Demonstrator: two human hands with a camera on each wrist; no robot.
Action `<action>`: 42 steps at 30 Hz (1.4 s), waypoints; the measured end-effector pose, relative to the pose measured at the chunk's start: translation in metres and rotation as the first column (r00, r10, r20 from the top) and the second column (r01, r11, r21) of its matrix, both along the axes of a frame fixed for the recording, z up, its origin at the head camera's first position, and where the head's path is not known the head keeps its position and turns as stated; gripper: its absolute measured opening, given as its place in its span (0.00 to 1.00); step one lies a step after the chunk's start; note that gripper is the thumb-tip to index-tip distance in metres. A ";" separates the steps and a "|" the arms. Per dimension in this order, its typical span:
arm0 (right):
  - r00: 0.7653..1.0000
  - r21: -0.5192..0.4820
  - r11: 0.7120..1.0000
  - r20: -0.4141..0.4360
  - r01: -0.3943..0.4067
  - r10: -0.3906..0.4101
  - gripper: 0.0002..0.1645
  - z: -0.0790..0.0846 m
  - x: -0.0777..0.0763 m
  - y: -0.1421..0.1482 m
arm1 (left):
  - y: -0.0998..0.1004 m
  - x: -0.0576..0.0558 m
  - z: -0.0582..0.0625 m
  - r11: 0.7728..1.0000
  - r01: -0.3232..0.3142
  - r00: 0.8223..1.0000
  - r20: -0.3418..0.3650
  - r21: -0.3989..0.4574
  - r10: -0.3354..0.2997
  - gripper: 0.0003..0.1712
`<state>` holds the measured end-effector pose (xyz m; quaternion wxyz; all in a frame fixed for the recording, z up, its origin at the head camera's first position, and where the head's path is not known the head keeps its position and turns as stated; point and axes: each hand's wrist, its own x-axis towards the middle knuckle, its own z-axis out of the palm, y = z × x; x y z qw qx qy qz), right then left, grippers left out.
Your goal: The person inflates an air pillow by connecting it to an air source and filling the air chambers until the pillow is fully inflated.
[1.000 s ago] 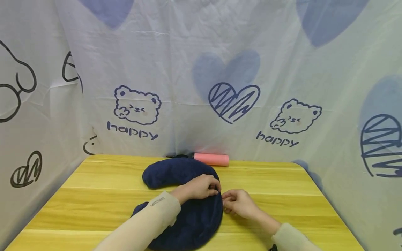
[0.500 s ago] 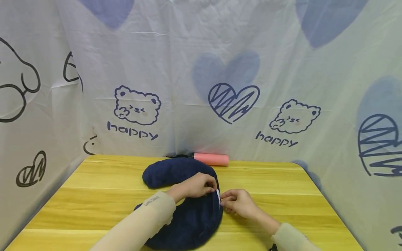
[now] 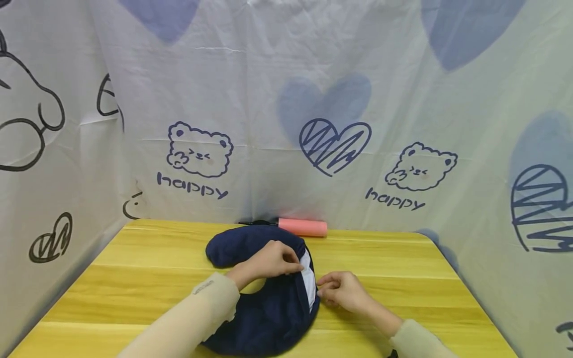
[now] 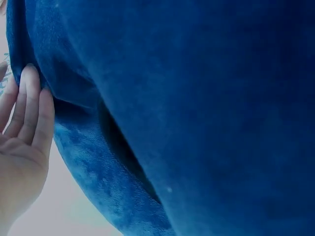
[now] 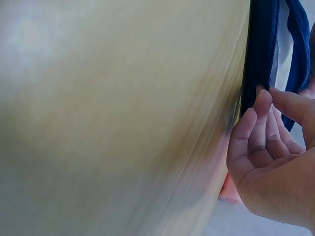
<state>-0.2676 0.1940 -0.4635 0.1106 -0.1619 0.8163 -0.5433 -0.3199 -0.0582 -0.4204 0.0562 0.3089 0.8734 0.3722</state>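
Navy pillow (image 3: 268, 320) gapes wider at 3 o'clock, white lining (image 3: 309, 283) exposed, unzipping likely progressing; left hand (image 3: 270, 259), right hand (image 3: 343, 291) pinching edges (image 3: 301, 293).

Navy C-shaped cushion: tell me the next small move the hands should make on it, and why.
The left hand should probably draw its edge of the navy cushion a little farther left while the right hand steadies the outer edge. The white inner layer shows only as a narrow strip between the navy edges, and each hand pinches one of those edges.
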 end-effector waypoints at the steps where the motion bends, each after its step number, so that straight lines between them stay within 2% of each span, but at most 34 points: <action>1: 1.000 0.004 1.000 -0.001 0.000 0.000 0.14 0.000 0.000 0.000 | -0.001 0.000 -0.001 1.000 -0.015 1.000 0.001 0.004 0.015 0.06; 6: 1.000 0.008 1.000 0.002 0.001 -0.001 0.14 0.001 0.003 0.003 | -0.009 0.001 -0.002 0.998 -0.057 0.998 -0.041 -0.011 0.057 0.06; 13: 0.999 0.005 1.000 0.032 -0.024 0.024 0.14 0.001 0.006 0.006 | -0.026 0.001 0.001 0.997 -0.059 0.997 -0.044 -0.054 0.057 0.07; 20: 0.997 0.023 0.998 0.034 -0.065 0.064 0.14 0.001 0.003 0.007 | -0.030 0.000 -0.006 0.993 -0.039 0.999 -0.039 -0.108 0.035 0.07; 23: 0.998 0.067 0.997 -0.027 -0.048 0.050 0.14 0.004 -0.001 0.006 | -0.030 0.001 -0.008 0.992 -0.035 0.999 -0.045 -0.120 0.030 0.07; 25: 0.994 0.117 0.993 -0.108 -0.002 0.015 0.13 0.007 -0.005 0.004 | -0.030 0.002 -0.009 0.992 -0.032 0.999 -0.048 -0.123 0.026 0.06; 29: 0.951 0.208 0.973 -0.306 0.102 -0.035 0.09 0.016 -0.013 -0.005 | -0.029 0.005 -0.009 0.993 -0.033 0.998 -0.048 -0.113 0.027 0.06; 33: 0.893 0.263 0.957 -0.450 0.122 0.009 0.08 0.021 -0.021 -0.021 | -0.029 0.006 -0.010 0.993 -0.036 0.998 -0.059 -0.112 0.029 0.05; 37: 0.853 0.336 0.934 -0.516 0.117 0.079 0.08 0.025 -0.027 -0.038 | -0.029 0.005 -0.013 0.993 -0.037 0.998 -0.064 -0.110 0.030 0.06; 42: 0.835 0.423 0.903 -0.522 0.074 0.176 0.07 0.024 -0.033 -0.049 | -0.028 0.004 -0.017 0.993 -0.041 0.998 -0.060 -0.108 0.034 0.06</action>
